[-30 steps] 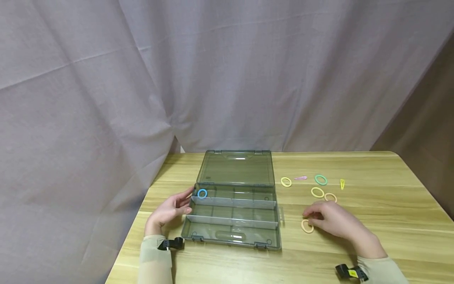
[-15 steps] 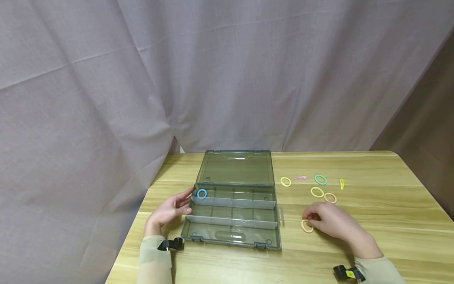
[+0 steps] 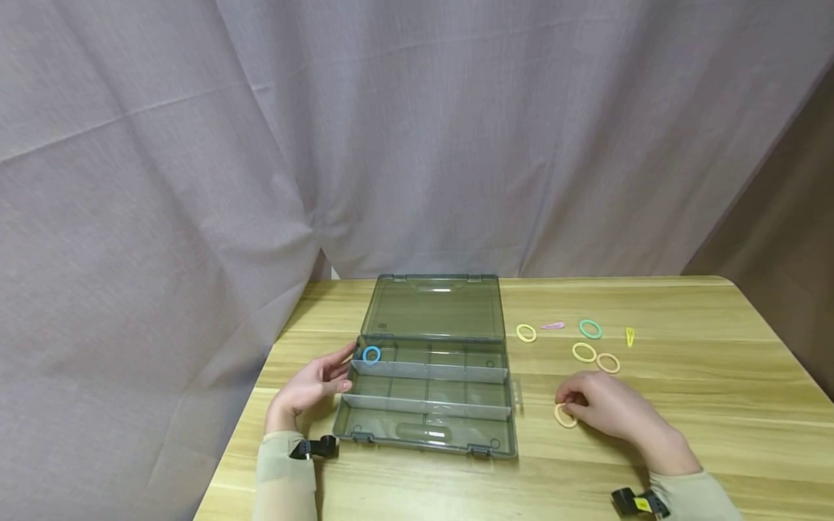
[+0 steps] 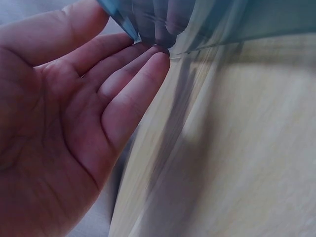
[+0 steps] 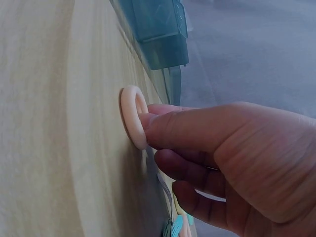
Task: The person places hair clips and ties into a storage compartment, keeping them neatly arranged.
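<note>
Fingers of my right hand (image 3: 606, 403) are pinching the peach ring (image 5: 130, 116) by the edge nearest my palm. The ring is sitting at the surface of the table (image 3: 573, 481), to the right of the box (image 3: 423, 449); whether its whole loop is lying flat, I am not able to say. I am expecting it to be light, soft and springy, hardly fragile and not very slippery, so I am judging a gentle hold on its band to be enough. My left hand (image 3: 313, 382) is resting its extended fingers against the box's left side.
</note>
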The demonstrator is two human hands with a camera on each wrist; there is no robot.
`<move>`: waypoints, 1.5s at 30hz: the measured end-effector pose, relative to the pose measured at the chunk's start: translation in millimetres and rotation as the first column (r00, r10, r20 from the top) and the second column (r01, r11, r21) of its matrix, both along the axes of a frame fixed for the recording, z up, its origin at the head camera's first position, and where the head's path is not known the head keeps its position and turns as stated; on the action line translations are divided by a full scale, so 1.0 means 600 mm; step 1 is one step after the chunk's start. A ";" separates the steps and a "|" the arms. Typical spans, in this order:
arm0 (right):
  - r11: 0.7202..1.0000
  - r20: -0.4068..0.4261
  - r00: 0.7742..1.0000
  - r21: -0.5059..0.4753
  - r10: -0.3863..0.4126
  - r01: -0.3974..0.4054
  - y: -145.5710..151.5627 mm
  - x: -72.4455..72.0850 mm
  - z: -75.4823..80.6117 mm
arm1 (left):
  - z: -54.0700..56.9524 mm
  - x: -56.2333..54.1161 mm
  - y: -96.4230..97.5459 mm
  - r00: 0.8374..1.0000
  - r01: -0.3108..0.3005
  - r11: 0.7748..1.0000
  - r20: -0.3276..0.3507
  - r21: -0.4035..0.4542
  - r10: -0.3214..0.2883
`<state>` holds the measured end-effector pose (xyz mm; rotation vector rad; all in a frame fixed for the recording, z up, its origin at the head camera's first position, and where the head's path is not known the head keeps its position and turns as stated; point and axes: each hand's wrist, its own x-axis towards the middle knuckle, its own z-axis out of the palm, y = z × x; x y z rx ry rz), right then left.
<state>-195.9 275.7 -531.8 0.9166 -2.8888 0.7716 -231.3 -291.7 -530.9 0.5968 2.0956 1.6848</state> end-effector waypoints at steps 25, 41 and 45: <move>1.000 -0.037 0.999 -0.002 0.010 -0.010 -0.002 0.000 -0.001 | -0.002 -0.001 0.000 1.000 0.001 1.000 0.005 0.011 -0.001; 1.000 -0.054 0.998 0.002 0.012 -0.012 0.004 0.001 0.004 | -0.001 0.000 0.001 1.000 0.003 1.000 0.000 0.011 -0.003; 1.000 -0.072 0.997 0.006 0.005 -0.004 0.005 0.002 0.006 | -0.001 0.001 0.000 1.000 0.003 1.000 0.001 0.009 -0.003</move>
